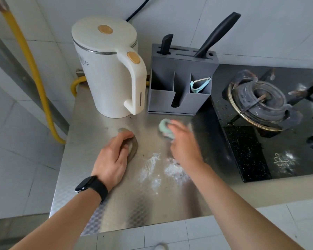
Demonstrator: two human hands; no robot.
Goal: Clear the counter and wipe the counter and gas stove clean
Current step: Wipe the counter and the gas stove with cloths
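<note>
Two grips on the white-dusted steel counter [152,201]: right hand [183,144] clutching mint cloth [164,129], left hand [112,157] clasping grey disc [133,147].

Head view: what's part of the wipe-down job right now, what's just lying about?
In the job: right hand gripping the green cloth; left hand curled over the grey disc; white powder; counter; gas stove.
Lying about: kettle, knife block with its peeler, yellow hose. Kettle and block may yet need clearing.
</note>
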